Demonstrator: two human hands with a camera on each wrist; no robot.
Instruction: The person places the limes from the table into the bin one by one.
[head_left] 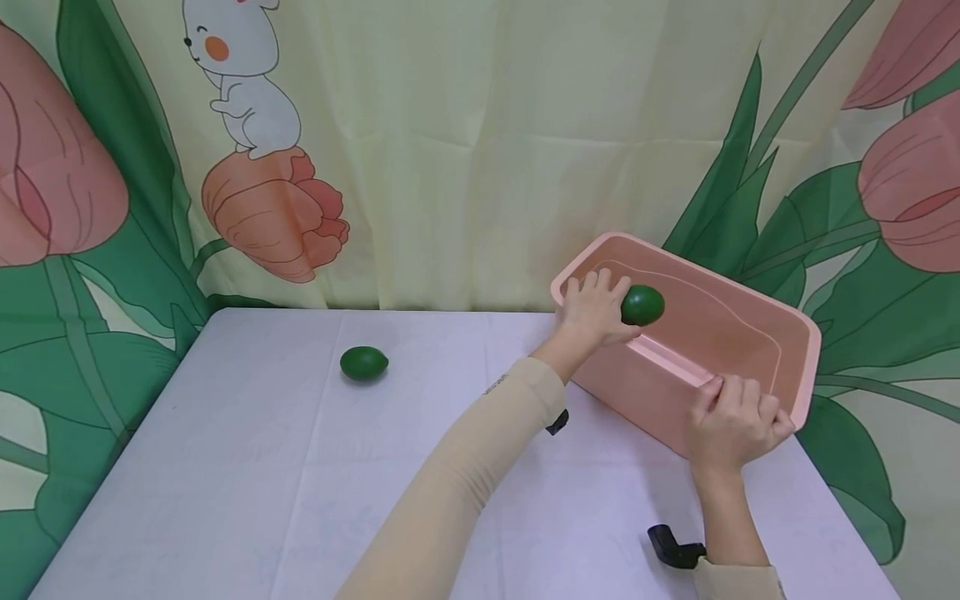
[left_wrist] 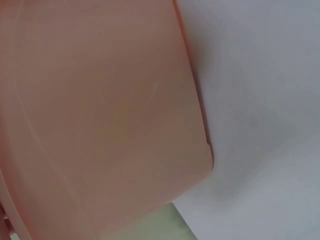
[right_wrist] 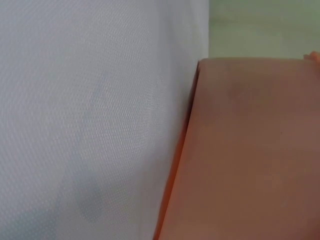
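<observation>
A pink plastic bin stands tilted in angle at the table's right back, its open top facing up. Over its left part my left hand holds a green lime between thumb and fingers. My right hand grips the bin's near rim toward its right end, fingers curled over the edge. Another green lime lies on the table, left of the bin. Both wrist views show the bin's outer wall, with neither hand in them.
A white cloth covers the table. Behind it hangs a pale curtain printed with tulips and a rabbit. Black wrist-camera parts show beside the right wrist, and the bin's base meets the cloth in the right wrist view.
</observation>
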